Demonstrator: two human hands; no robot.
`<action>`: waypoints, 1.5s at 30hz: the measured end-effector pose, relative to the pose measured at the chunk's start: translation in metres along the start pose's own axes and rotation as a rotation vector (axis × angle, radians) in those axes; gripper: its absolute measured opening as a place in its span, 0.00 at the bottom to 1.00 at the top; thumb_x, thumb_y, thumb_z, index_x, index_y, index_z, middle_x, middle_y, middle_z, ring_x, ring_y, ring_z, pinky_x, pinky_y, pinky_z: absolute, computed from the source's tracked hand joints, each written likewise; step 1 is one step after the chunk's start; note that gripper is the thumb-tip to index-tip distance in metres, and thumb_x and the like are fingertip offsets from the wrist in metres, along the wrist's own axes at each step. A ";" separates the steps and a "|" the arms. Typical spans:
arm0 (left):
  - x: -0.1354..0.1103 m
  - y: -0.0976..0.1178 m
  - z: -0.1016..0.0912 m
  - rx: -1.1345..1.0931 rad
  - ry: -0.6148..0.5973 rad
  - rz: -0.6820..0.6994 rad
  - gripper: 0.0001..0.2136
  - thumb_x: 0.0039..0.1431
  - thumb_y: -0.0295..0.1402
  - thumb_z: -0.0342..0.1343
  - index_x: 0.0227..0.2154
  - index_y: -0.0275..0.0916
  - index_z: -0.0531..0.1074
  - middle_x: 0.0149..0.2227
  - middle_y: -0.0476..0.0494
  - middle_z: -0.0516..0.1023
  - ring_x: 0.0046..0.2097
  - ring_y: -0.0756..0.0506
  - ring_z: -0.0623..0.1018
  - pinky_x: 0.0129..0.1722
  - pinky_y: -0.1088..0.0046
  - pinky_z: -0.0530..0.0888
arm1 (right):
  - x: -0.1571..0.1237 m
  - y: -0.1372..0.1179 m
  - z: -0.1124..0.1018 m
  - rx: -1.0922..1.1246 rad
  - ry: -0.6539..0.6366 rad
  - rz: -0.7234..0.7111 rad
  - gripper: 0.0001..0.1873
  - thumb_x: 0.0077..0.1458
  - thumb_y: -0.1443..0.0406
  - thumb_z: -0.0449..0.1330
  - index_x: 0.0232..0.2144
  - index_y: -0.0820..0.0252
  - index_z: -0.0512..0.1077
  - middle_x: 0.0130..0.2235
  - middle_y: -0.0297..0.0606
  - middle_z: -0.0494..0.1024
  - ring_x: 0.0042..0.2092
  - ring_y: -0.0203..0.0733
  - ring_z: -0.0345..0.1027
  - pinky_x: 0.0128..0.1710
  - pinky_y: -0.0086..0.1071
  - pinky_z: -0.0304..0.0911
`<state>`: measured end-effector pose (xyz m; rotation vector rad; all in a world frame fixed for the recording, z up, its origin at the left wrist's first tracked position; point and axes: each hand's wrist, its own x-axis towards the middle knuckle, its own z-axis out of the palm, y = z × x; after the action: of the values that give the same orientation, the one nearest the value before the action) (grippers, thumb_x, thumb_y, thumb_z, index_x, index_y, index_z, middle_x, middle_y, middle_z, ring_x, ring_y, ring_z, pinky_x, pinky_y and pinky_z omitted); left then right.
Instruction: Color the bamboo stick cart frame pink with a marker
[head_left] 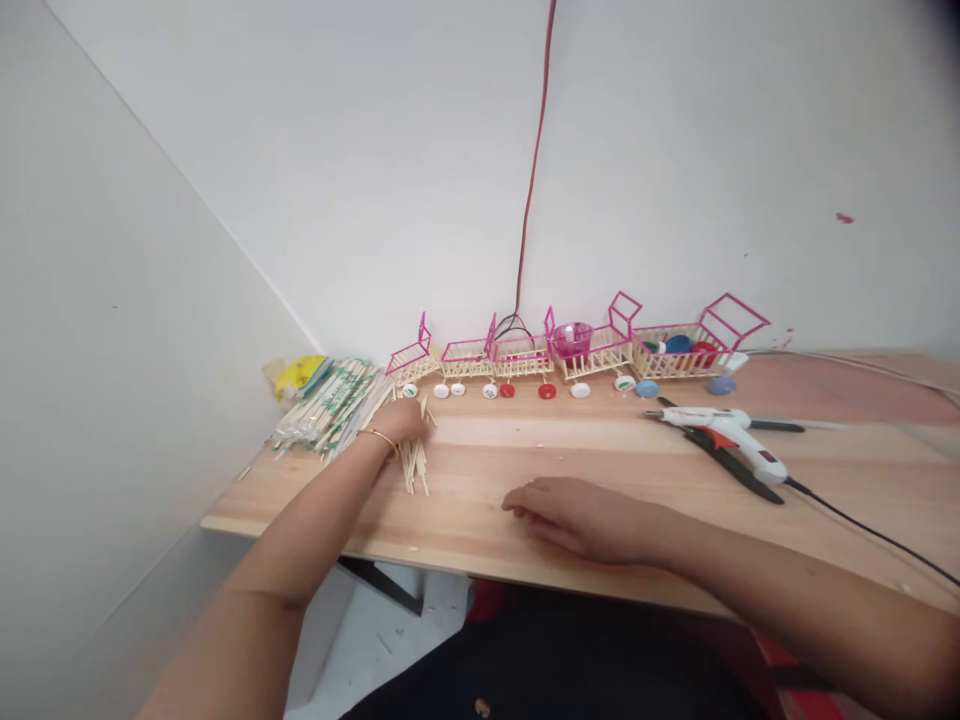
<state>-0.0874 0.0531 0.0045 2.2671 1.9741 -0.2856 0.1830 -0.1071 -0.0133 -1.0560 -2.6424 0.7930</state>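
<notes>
My left hand is curled down over a loose pile of thin wooden sticks at the left of the table. Its fingertips are hidden, so I cannot tell whether a stick is between them. Just beyond it stands a small stick-built cart with pink top rails and a white bottle-cap wheel. My right hand rests near the table's front edge, fingers loosely stretched and holding nothing. To its right, a white glue gun lies across dark-handled pliers.
Several more stick carts line the wall. One carries a pink cup; the rightmost cart holds coloured caps. Packets of sticks and a yellow bag lie at left. The gun's black cord runs off right.
</notes>
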 end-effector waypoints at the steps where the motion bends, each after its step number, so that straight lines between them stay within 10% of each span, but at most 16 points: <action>1: 0.000 -0.002 -0.001 0.008 -0.020 -0.003 0.13 0.46 0.32 0.60 0.35 0.29 0.78 0.43 0.19 0.80 0.46 0.30 0.80 0.42 0.62 0.74 | -0.001 0.004 0.000 0.002 0.017 0.005 0.21 0.64 0.64 0.50 0.56 0.61 0.71 0.54 0.48 0.78 0.53 0.51 0.72 0.54 0.43 0.65; 11: -0.027 -0.009 -0.037 -0.056 0.030 0.026 0.08 0.53 0.32 0.51 0.23 0.36 0.72 0.26 0.39 0.78 0.31 0.43 0.78 0.31 0.71 0.70 | -0.001 0.030 -0.005 0.147 0.191 0.019 0.17 0.62 0.63 0.53 0.50 0.61 0.74 0.44 0.45 0.82 0.43 0.43 0.76 0.45 0.36 0.69; 16: -0.047 0.046 -0.040 -0.710 0.192 0.471 0.10 0.57 0.37 0.52 0.24 0.38 0.68 0.22 0.49 0.74 0.25 0.51 0.72 0.28 0.76 0.68 | 0.007 0.031 -0.021 0.300 0.454 0.138 0.14 0.60 0.61 0.56 0.45 0.60 0.73 0.43 0.44 0.81 0.38 0.40 0.75 0.38 0.32 0.69; 23: -0.052 0.141 -0.018 -0.899 0.341 0.793 0.10 0.57 0.36 0.56 0.23 0.37 0.69 0.22 0.52 0.70 0.26 0.53 0.68 0.28 0.78 0.64 | -0.005 0.040 -0.049 0.233 0.536 0.160 0.10 0.59 0.62 0.55 0.35 0.59 0.75 0.32 0.36 0.79 0.32 0.37 0.70 0.34 0.30 0.63; 35: -0.031 0.154 0.008 -0.666 0.314 0.778 0.06 0.60 0.33 0.55 0.35 0.37 0.75 0.34 0.43 0.78 0.36 0.47 0.74 0.39 0.70 0.71 | -0.022 0.079 -0.039 0.116 0.587 0.260 0.16 0.60 0.58 0.55 0.24 0.59 0.72 0.27 0.35 0.77 0.30 0.37 0.68 0.33 0.30 0.57; 40: -0.042 0.134 0.024 -0.237 0.113 0.912 0.07 0.58 0.27 0.53 0.31 0.37 0.76 0.34 0.42 0.78 0.39 0.45 0.74 0.45 0.68 0.70 | -0.022 0.083 -0.038 0.069 0.497 0.285 0.10 0.58 0.61 0.56 0.26 0.58 0.70 0.25 0.33 0.76 0.28 0.37 0.66 0.30 0.29 0.57; 45: -0.088 0.085 -0.006 -0.203 -0.424 0.956 0.09 0.50 0.21 0.55 0.20 0.40 0.74 0.22 0.52 0.75 0.25 0.51 0.70 0.29 0.75 0.66 | -0.026 0.080 -0.044 0.158 0.465 0.334 0.07 0.58 0.64 0.56 0.29 0.58 0.71 0.27 0.35 0.79 0.30 0.39 0.71 0.31 0.29 0.59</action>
<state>-0.0148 -0.0429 0.0273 2.4367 0.5767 -0.3761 0.2646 -0.0588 -0.0196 -1.4522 -2.0161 0.6951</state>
